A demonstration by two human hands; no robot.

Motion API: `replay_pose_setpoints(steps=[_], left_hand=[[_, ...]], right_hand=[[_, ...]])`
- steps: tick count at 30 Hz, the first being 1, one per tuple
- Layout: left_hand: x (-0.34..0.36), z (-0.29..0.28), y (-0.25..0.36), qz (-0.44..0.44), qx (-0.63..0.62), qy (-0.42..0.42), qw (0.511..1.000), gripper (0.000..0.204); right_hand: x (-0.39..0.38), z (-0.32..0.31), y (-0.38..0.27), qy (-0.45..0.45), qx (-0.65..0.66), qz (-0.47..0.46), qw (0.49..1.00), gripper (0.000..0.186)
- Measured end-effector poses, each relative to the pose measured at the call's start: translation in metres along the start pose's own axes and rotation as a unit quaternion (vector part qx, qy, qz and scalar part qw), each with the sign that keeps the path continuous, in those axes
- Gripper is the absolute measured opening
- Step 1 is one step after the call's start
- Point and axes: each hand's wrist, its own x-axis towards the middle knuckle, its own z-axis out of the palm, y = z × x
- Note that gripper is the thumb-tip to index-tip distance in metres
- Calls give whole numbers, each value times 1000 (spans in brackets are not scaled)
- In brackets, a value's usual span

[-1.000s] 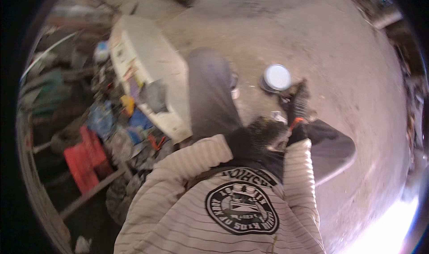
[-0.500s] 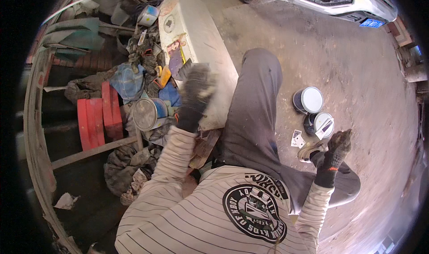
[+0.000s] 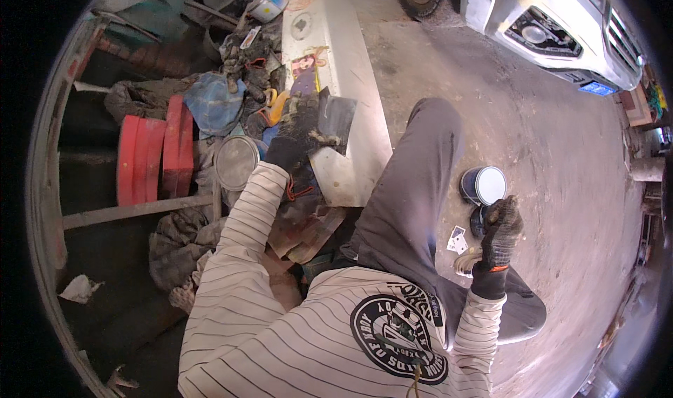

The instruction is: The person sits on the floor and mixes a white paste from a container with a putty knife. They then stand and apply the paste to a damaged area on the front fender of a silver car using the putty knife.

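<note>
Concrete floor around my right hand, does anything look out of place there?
Yes: loose white cards with dark markings lie overlapping on the dusty brown concrete floor, left of the dark-gloved right hand. They seem odd there, askew near a round white-lidded can.

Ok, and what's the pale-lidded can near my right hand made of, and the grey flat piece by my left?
Pale-lidded can: probably metal, glossy; its rim shines. Grey flat piece: plastic or thin metal, perhaps; the smooth, dull face leaves it open.

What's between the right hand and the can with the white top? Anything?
Nothing visible: the right hand shows just below the white-topped can, partly hiding a second can. I can't tell if they touch.
</note>
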Motion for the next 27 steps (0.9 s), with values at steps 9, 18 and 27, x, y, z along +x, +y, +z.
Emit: replay_pose_setpoints(steps=[9,18,27], left_hand=[[-11,-33,3,16,-352,11,936,81],[-16,-180,125,134,-532,-72,833,61],[-1,-160,296,320,-579,-104,743,45]], right_hand=[[-22,22,20,-149,-251,-106,951,22],[-23,67,-67,-195,1,-48,980,40],[-21,-26,-80,-50,-21,2,999,35]])
